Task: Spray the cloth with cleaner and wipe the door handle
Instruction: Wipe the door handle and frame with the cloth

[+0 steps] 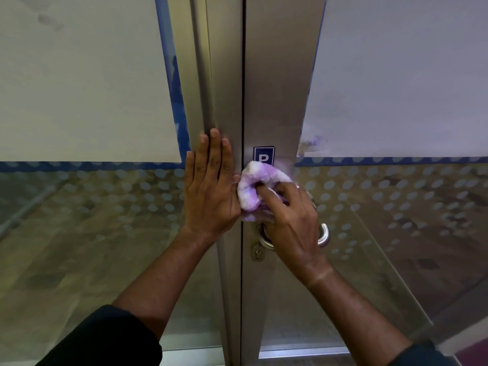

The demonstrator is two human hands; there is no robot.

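Beside door seam: left hand (211,186) flat on frame (227,88); right hand (290,220) grips cloth (253,186) above handle (324,236).

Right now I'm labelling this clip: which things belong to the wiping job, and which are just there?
Job:
cloth, gripped by the right hand
door handle
left hand, flat on the door frame

Just there:
blue sign
keyhole

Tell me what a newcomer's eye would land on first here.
First the purple-white cloth, bunched in the right hand against the metal door frame, just above the curved door handle. Next the left hand, laid flat with straight fingers on the neighbouring frame. Then the small blue sign just above the cloth.
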